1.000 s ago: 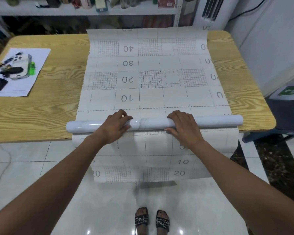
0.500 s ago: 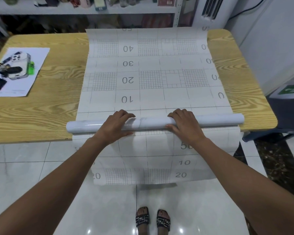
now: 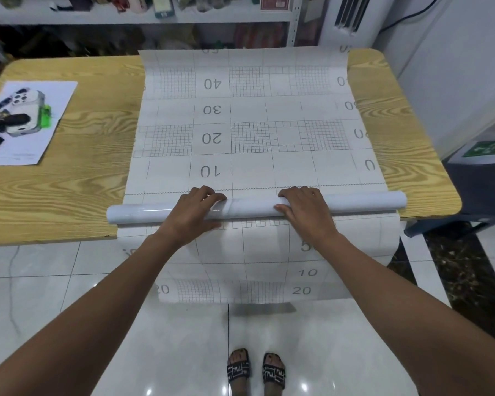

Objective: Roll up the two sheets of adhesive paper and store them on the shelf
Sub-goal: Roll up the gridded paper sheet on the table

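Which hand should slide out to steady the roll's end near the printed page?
Left. The left hand grips the roll on the side toward the page; the right hand grips it beyond the middle.

— Where's the paper?
— The white roll (image 3: pixel 355 202) lies crosswise at the near edge of the table (image 3: pixel 55 195), glossy and tightly wound. Beyond it a gridded sheet (image 3: pixel 249 110) lies flat, its numbers upside down to me.
— And the rest?
— A second gridded stretch (image 3: pixel 263 247) hangs off that edge below the roll, with its numbers upright.
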Available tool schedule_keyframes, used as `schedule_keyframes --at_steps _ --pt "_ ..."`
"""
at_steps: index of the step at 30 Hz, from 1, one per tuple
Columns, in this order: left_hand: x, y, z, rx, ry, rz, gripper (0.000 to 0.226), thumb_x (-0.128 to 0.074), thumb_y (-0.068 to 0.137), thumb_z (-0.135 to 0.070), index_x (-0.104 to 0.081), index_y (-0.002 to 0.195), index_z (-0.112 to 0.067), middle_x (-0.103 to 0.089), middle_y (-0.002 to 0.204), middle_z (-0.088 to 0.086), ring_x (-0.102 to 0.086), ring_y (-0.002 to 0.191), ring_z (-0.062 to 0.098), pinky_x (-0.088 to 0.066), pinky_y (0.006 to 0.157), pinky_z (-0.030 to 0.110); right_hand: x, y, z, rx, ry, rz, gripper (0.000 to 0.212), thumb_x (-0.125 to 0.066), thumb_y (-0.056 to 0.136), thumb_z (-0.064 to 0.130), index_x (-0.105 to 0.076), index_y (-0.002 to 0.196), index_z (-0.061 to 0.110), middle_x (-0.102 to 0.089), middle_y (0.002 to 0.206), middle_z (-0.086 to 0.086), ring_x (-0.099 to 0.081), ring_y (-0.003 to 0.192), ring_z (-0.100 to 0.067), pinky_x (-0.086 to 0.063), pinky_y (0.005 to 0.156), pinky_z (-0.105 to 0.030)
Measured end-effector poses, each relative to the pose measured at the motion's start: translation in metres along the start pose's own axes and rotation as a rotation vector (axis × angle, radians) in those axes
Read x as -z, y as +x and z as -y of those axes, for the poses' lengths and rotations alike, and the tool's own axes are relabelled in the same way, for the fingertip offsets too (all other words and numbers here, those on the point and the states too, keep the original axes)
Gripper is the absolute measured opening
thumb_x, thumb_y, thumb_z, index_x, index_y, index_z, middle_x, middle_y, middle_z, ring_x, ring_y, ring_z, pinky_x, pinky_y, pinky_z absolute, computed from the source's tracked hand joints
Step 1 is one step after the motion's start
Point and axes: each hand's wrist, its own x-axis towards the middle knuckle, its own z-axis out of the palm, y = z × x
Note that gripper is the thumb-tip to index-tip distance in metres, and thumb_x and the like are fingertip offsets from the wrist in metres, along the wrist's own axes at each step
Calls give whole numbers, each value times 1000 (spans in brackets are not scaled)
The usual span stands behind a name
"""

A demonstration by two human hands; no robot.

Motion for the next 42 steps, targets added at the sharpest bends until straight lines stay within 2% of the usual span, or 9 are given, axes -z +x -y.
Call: schedule_keyframes --at_steps 7,13,17,21,24,27,30,35,42 --pt "-4 0 0 -19 7 -51 55 -81 66 -25 -57 115 -18 -55 105 4 -50 90 25 -37 73 34 2 3 2 -32 25 49 31 -50 95 35 -63 109 11 -65 104 -3 -55 98 -26 -29 95 -35" --pt "-6 0 1 -22 17 -58 55 -81 66 -26 -55 115 -19 -55 105 4 -50 89 25 -33 72 32 -3 0 2 -22 -108 -7 44 -33 91 44 -65 95 15 -64 91 0 -58 79 -24 -29 82 -31" --pt "-7 0 -1 -17 29 -49 58 -82 64 -24 -54 115 -20 -55 104 5 -51 87 26 -34 70 32 -5 1 -1 8 -136 -67 41 -34 91 42 -67 92 16 -61 90 0 -58 76 -22 -30 80 -30" --pt "-7 2 -6 -30 33 -43 62 -82 64 -26 -46 115 -26 -55 102 4 -49 86 23 -34 70 31 -11 3 -7 66 -170 -121 12 -72 81 26 -69 88 18 -60 88 -1 -56 73 -23 -44 75 -35" --pt "-9 3 -8 -17 39 -42 59 -82 64 -22 -50 114 -23 -55 100 3 -49 85 23 -34 69 30 -12 5 -9 74 -193 -105 15 -79 74 23 -69 85 21 -58 87 1 -55 72 -21 -39 73 -32" --pt "-9 4 -9 -2 55 -40 54 -81 65 -17 -54 112 -20 -56 97 5 -52 83 27 -34 67 30 -10 3 -10 75 -159 -117 16 -65 85 30 -69 95 19 -60 91 0 -56 76 -22 -35 77 -32" --pt "-7 6 -8 1 56 -27 49 -78 70 -19 -57 114 -15 -58 99 5 -53 86 28 -32 69 30 -1 -5 -9 56 -61 -73 45 -36 91 45 -62 113 15 -62 101 -2 -57 86 -22 -42 83 -36" --pt "-4 7 -10 19 46 22 47 -73 75 -21 -56 118 -14 -60 105 6 -53 91 29 -32 72 31 -2 -13 -16 112 3 -106 48 -42 88 48 -59 115 12 -61 108 -3 -57 97 -22 -32 93 -32" --pt "0 4 -6 -19 29 33 44 -54 81 -36 -56 119 -13 -60 103 4 -50 92 28 -29 75 31 -5 -9 -17 113 -60 -172 52 -44 84 52 -62 111 13 -61 110 -4 -56 95 -24 -32 89 -33"
